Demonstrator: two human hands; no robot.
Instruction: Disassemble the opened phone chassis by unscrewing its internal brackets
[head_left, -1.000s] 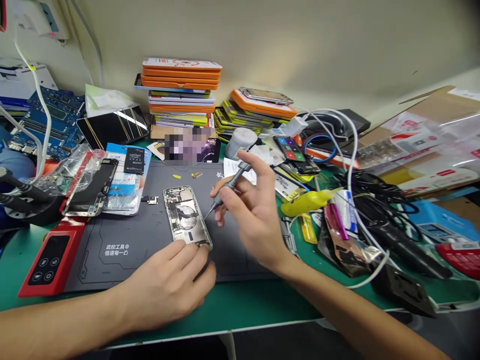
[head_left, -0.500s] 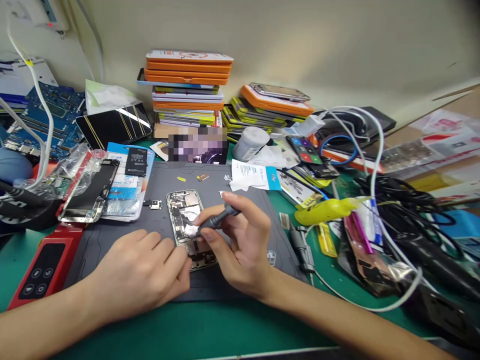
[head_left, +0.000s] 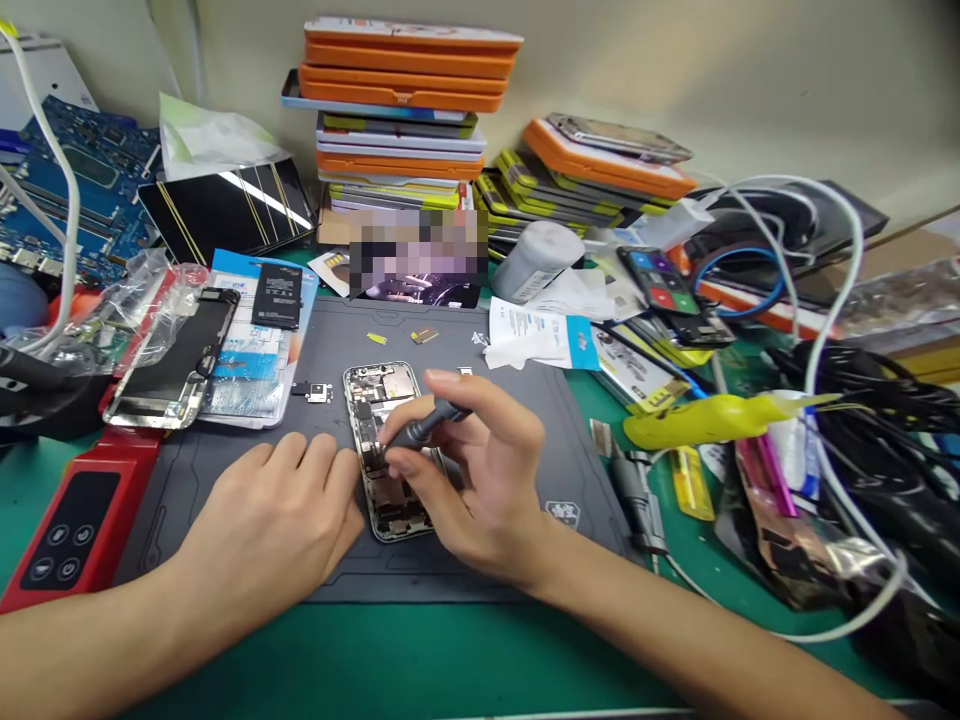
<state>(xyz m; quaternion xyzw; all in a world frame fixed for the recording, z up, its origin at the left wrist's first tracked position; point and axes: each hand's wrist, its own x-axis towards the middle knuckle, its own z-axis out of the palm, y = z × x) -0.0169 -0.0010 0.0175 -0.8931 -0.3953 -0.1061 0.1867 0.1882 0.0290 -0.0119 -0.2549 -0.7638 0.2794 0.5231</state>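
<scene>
An opened smartphone [head_left: 388,505] with bare inner parts lies face up on the grey work mat [head_left: 510,560]. My right hand [head_left: 487,480] is above its right side, pinching a dark screwdriver [head_left: 424,425] between thumb and fingers. The screwdriver slants down to the left over the middle of the phone, its tip hidden or too small to make out. My left hand [head_left: 281,510] is closed in a fist on the mat, by the phone's left edge. What its curled fingers hold, if anything, is hidden. A small phone part [head_left: 318,393] lies left of the phone.
Left of the mat are a removed phone screen [head_left: 161,365], a black battery [head_left: 277,296] and a red device with buttons [head_left: 79,510]. Orange cases [head_left: 405,90] are stacked behind. A yellow bottle [head_left: 697,420], a white cable [head_left: 832,340] and tools crowd the right.
The camera view has shifted and come nearer. My left fist has drawn slightly away from the phone's lower left edge. The screwdriver points farther left on the phone, still in my right hand.
</scene>
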